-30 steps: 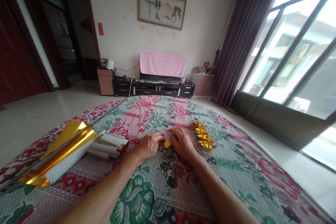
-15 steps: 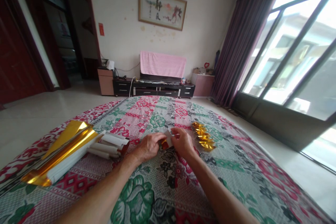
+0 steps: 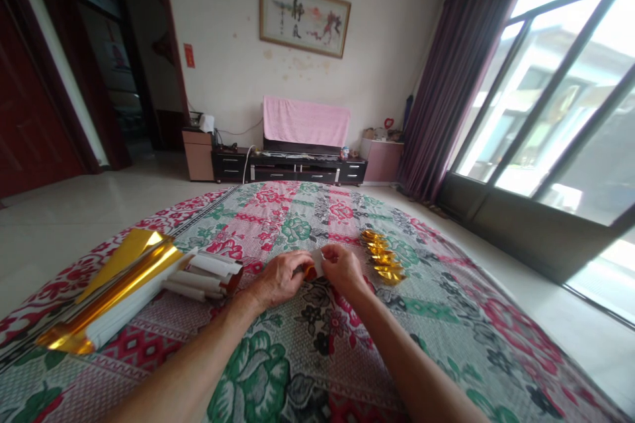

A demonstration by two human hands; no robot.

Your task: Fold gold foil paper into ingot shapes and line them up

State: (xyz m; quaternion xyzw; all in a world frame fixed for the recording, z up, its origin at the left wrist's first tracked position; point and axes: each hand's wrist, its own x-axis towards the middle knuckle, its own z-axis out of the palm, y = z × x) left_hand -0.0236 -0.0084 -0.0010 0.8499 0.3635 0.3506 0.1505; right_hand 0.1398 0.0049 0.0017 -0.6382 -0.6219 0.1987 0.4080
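Between my two hands is a small piece of gold foil paper (image 3: pixel 318 263), its white back partly showing and a gold part curled near the left fingers. My left hand (image 3: pixel 284 277) is closed on its left side. On its right edge, my right hand (image 3: pixel 343 267) pinches the white part. Just right of my right hand, several folded gold paper pieces (image 3: pixel 381 256) stand in a row on the cloth. Left of my left hand lie rolled gold foil sheets (image 3: pixel 124 291) and several white-backed paper rolls (image 3: pixel 206 272).
A flowered cloth (image 3: pixel 258 370) covers the round surface under my hands. Beyond it stand a low black cabinet (image 3: pixel 292 175) and a screen draped with a pink towel (image 3: pixel 305 120). A purple curtain (image 3: pixel 456 79) and windows are on the right.
The white part of the foil paper shows less and sits lower between my fingers. My right fingers have curled closer over it. The rolls and folded pieces stay put.
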